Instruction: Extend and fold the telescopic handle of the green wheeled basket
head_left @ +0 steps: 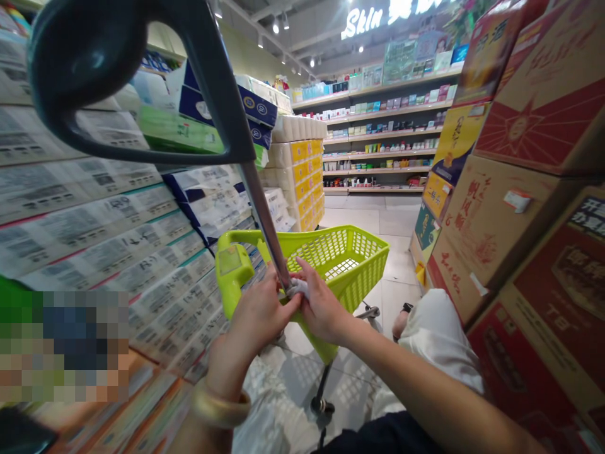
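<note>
A metal pole (265, 208) slants up from the yellow-green shopping cart (363, 274) to a dark grey loop handle (208, 82) close to the camera. My left hand (265, 306) curls round the pole's lower end from the left, its thumb reaching toward the right hand. My right hand (324, 302) is closed from the other side on a small crumpled white wipe (297, 288), pressed against the pole; one finger points upward. Whether it is cloth or paper I cannot tell. The fingers behind the pole are hidden.
Stacked white packs (94, 189) rise on the left, with yellow-and-white packs (302, 183) farther on. Cardboard boxes (496, 208) are piled on the right. Shelves (378, 142) of cosmetics line the back. The cart's wheels (322, 405) stand on the tiled floor, near my knee (439, 334).
</note>
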Tool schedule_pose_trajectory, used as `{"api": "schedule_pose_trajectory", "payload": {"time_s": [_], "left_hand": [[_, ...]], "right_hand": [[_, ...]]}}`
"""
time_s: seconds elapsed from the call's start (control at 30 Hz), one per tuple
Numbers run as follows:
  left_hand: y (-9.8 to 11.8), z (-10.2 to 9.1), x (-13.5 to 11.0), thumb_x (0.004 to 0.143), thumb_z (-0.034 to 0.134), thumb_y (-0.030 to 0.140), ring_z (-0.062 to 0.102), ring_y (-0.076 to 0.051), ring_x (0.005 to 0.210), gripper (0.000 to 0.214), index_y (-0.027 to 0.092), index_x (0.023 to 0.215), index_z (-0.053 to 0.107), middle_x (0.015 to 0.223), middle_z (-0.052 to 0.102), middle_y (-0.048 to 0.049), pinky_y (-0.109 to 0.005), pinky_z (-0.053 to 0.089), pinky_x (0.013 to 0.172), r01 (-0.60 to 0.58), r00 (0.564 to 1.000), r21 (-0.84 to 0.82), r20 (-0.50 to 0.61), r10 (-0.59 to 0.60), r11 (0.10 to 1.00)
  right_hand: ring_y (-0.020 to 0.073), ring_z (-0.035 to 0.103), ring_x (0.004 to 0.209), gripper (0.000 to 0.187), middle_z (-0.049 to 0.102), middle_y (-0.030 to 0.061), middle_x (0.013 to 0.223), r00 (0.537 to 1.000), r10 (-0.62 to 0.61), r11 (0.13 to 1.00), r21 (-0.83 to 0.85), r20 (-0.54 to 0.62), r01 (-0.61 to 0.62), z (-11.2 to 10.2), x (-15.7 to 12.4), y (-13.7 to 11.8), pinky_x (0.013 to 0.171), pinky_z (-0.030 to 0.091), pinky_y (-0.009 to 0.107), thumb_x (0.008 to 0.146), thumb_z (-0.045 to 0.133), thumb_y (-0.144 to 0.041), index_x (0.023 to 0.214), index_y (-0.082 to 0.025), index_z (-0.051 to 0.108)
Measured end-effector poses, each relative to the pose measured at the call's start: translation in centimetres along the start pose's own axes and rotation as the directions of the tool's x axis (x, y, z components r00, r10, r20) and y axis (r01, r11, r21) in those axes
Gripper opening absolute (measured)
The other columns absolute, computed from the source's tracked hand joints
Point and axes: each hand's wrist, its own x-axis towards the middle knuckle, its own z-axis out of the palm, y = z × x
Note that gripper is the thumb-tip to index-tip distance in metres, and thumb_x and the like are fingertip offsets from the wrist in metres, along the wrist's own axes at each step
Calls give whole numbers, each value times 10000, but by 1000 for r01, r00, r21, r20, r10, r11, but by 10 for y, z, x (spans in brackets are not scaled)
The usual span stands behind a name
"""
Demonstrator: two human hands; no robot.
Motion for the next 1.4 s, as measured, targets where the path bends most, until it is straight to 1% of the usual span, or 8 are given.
{"api": "schedule_pose_trajectory", "payload": {"time_s": [0.23,0.43,0.57,0.73,0.93,1.07,1.23,1.4], "left_hand": [[0,0,2,804,583,460,690,-219,790,288,200,901,659,939,735,-76,-302,510,689,-16,1000,46,7,16,999],[2,-1,2,812,574,431,697,-226,824,266,202,888,687,873,741,-66,-299,508,719,14,999,69,41,-17,998],[5,-2,3,802,581,392,700,-240,856,227,202,871,685,890,744,-69,-310,512,741,23,998,80,51,-27,997],[5,-1,2,796,597,385,698,-249,880,214,214,900,673,908,746,-52,-316,506,741,33,998,123,49,-40,992],[4,0,1,807,575,378,694,-261,873,218,219,929,660,924,743,-63,-314,494,714,42,996,168,68,-54,985],[7,-3,0,774,587,336,693,-260,896,219,216,945,654,940,739,-62,-307,490,724,44,996,149,76,-55,988],[7,-4,0,777,571,336,692,-263,880,214,208,931,647,932,736,-68,-317,488,720,23,996,139,79,-34,990],[2,-1,0,761,601,325,689,-255,897,235,220,967,641,950,736,-50,-309,481,719,1,998,141,69,-11,990]], "right_hand": [[285,420,1280,742,420,139,1361,986,144,979,-159,84,-129,-9,-10,-9,1073,368,536,813,564,-128,1480,-259,267],[251,477,1228,494,474,109,1278,982,170,984,-48,-80,-174,-19,-21,-23,1080,392,457,815,571,-163,1298,-237,501],[262,463,1257,436,493,119,1288,972,129,988,-56,-195,-142,-19,-24,-30,1099,371,452,830,584,-206,1262,-228,528],[312,310,1400,546,384,116,1446,952,30,989,-131,-304,-73,-21,-14,-39,1158,261,522,811,645,-266,1330,-258,476],[380,46,1474,191,327,-15,1492,944,-53,959,-279,-326,-43,-23,-9,-56,1165,116,611,756,744,-300,935,-313,676],[376,53,1474,41,388,-31,1456,950,-66,956,-293,-305,-27,-21,-15,-63,1153,137,605,791,720,-298,810,-304,684],[360,69,1475,40,447,-31,1420,959,-78,944,-329,-273,-17,-20,-19,-67,1146,166,588,794,714,-289,789,-316,685],[325,337,1387,98,495,36,1378,956,-89,971,-238,-278,21,-19,-17,-59,1131,259,517,835,643,-252,919,-293,674]]}}
